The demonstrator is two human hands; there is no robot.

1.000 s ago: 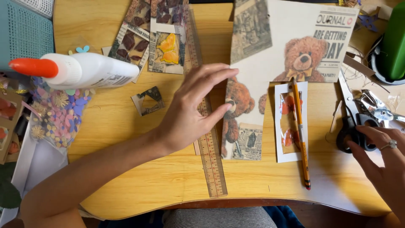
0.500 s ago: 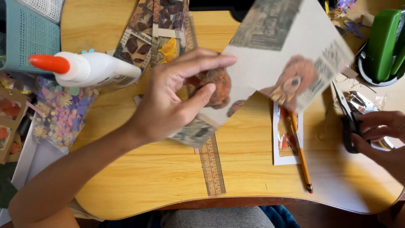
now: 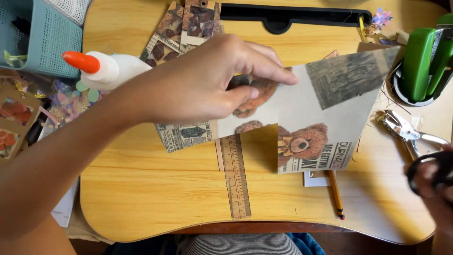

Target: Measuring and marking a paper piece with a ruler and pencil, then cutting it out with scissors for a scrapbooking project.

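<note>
A: Left hand (image 3: pixel 203 87) — what is recorded?

B: The printed paper sheet (image 3: pixel 325 111), patterned with teddy bears and newspaper clippings, is pinched between thumb and fingers at its left part and held lifted above the desk (image 3: pixel 141 189). The sheet is tilted, and a rectangular notch is seen cut out of its lower edge.

A: And the right hand (image 3: pixel 436 189)?

B: It is seen at the right edge of the view, well apart from the sheet, with fingers passed through the black handles of a pair of scissors (image 3: pixel 432 170). The grip is closed on the handles; the blades cannot be made out.

A: Items beneath the sheet?

B: A wooden ruler (image 3: pixel 235 179) and a pencil (image 3: pixel 336 196) are noted lying flat, partly covered. A glue bottle (image 3: pixel 106 68) with an orange cap lies to the left — a silver hole punch (image 3: pixel 406 132) and a green stapler (image 3: pixel 420 61) to the right.
</note>
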